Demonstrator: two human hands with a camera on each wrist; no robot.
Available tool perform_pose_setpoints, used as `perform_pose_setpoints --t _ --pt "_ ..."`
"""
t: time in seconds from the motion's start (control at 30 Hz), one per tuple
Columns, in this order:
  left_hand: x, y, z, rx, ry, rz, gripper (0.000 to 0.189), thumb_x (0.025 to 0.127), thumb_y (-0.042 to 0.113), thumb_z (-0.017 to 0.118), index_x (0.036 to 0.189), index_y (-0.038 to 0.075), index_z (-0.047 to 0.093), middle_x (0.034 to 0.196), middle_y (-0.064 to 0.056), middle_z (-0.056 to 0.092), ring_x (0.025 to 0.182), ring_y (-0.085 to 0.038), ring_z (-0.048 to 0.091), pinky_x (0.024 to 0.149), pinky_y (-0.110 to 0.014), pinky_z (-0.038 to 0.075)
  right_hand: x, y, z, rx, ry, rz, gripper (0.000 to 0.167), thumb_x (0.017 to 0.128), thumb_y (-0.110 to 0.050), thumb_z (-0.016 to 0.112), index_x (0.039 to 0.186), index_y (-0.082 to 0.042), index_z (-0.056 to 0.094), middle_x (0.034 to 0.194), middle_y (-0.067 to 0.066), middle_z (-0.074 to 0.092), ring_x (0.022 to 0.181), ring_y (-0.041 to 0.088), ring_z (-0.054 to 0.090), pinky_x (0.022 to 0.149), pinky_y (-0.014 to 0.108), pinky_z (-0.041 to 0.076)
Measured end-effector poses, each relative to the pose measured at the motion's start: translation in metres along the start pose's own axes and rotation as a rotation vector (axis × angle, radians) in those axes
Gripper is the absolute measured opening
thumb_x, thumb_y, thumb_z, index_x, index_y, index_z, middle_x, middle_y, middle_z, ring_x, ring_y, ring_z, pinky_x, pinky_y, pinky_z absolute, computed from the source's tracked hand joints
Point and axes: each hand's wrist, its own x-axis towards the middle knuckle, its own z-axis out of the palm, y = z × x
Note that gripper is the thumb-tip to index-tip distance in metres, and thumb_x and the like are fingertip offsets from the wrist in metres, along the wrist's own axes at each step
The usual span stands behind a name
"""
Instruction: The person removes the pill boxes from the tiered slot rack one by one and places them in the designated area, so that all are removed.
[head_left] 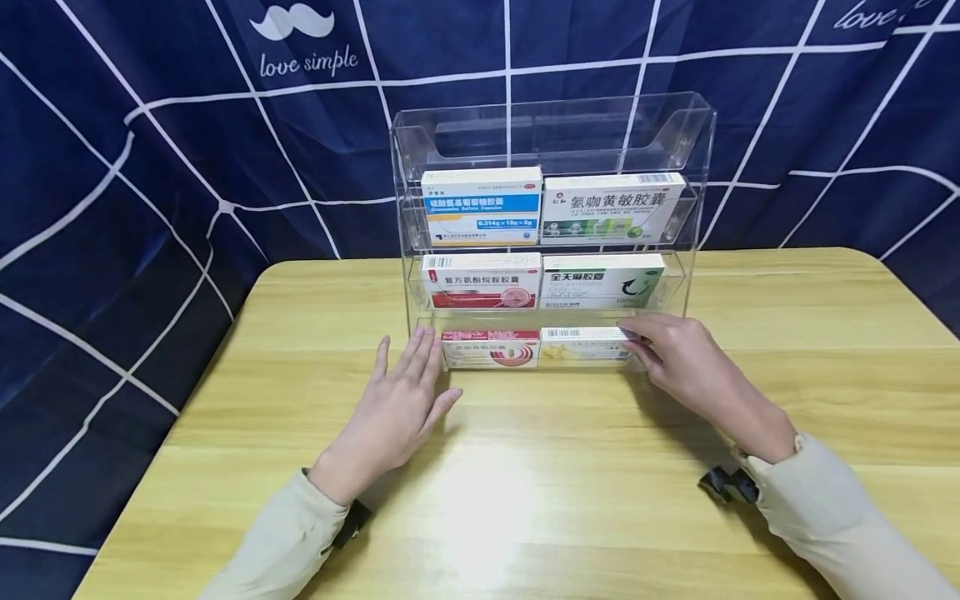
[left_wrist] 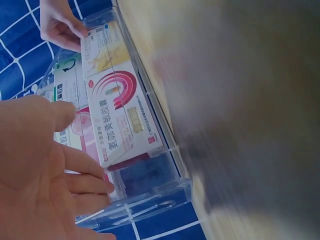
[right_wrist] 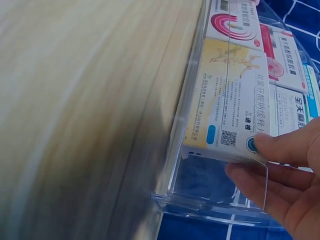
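Observation:
My right hand (head_left: 693,371) pinches the outer end of a white and yellow medicine box (right_wrist: 227,95) in the rack's bottom tier. In the right wrist view the thumb lies on the box's front corner, with the other fingers at its end. My left hand (head_left: 393,404) has its fingers extended, fingertips at the left end of the same tier. Beside those fingertips sits a white and red medicine box (left_wrist: 120,112) with a pink arc print, end to end with the yellow one. Both boxes stand in a clear acrylic rack (head_left: 551,133).
Higher in the rack are a red and white box (head_left: 482,283), a green and white box (head_left: 603,279), a blue and white box (head_left: 482,208) and a white box with green pictures (head_left: 611,212). The wooden table (head_left: 480,500) meets a dark blue gridded cloth (head_left: 300,150) behind.

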Motion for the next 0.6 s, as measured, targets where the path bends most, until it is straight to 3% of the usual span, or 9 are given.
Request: perform_pose_setpoints --t 0.2,0.6 --pt "0.0 0.002 0.0 0.016 0.009 0.016 0.069 0.103 0.045 0.033 0.147 -0.008 0.027 0.154 -0.025 0.022 0.144 -0.036 0.017 0.116 -0.058 0.008 -0.001 0.0 -0.002 0.03 0.007 0.047 0.026 0.072 0.009 0.077 0.097 0.008 0.071 0.093 0.025 0.07 0.076 0.034 0.069 0.062 0.043 0.059" --pt "-0.001 0.001 0.002 -0.004 0.024 0.054 0.068 0.104 0.041 0.036 0.145 -0.012 0.028 0.153 -0.029 0.021 0.144 -0.039 0.017 0.118 -0.047 0.014 0.002 -0.002 -0.018 0.057 0.109 0.099 0.023 0.076 0.007 0.075 0.098 0.003 0.07 0.087 0.013 0.071 0.07 0.027 0.07 0.063 0.03 0.056"
